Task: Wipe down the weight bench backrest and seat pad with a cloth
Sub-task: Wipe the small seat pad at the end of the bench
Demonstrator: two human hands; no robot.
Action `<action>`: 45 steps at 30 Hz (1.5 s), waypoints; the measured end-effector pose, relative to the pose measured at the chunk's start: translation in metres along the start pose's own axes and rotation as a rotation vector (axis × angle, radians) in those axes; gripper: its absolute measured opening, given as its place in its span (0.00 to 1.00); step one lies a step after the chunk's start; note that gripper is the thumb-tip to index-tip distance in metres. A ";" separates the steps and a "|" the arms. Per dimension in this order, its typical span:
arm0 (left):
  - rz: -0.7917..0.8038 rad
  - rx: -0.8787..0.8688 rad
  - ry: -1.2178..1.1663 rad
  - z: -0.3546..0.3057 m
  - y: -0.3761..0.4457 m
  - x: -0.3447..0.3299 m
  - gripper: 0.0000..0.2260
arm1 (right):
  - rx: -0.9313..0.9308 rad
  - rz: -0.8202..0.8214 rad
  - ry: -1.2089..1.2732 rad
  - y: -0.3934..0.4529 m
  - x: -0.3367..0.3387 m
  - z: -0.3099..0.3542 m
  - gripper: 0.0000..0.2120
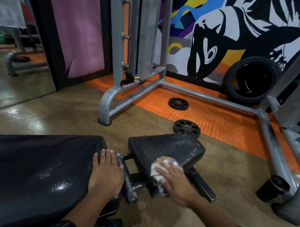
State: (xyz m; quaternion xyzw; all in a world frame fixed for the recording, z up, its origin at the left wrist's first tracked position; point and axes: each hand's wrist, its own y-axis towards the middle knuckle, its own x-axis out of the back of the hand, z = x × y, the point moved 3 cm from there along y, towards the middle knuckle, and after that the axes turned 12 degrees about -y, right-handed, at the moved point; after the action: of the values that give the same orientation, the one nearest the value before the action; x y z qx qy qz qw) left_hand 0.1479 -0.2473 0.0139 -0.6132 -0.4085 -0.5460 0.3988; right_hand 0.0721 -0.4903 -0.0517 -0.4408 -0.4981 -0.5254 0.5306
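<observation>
Backrest point(37, 168): long black pad, glossy, lying left of both hands. Left hand point(106, 175): flat on the backrest's near end, grip spread, fingers straight, holding nothing.
Seat pad point(168, 149): smaller black tapered pad, just right of the left hand across a metal hinge point(127, 178).
Right hand point(175, 181): on the seat pad's near edge, grip curled over the cloth point(157, 168), pressing it down.
Two weight plates point(187, 128): on the floor beyond the seat pad.
Cloth: white, bunched, under the right fingers.

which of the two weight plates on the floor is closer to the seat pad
The lower weight plate, on the brown floor beside the seat pad; the other plate lies farther back on the orange mat.
</observation>
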 end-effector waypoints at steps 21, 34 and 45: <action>0.013 0.007 -0.012 -0.001 0.000 0.001 0.28 | -0.388 0.176 -0.093 0.070 0.017 -0.056 0.25; -0.005 0.001 -0.027 0.001 0.000 0.000 0.28 | -0.070 0.106 -0.077 0.029 0.011 -0.039 0.38; -0.005 -0.014 -0.011 0.000 -0.001 0.002 0.29 | 0.121 0.110 -0.098 0.049 0.000 0.024 0.27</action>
State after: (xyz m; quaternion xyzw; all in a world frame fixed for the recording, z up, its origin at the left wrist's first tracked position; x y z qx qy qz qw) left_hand 0.1474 -0.2470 0.0157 -0.6181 -0.4084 -0.5463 0.3907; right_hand 0.1196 -0.4637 -0.0461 -0.4595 -0.5294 -0.4422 0.5595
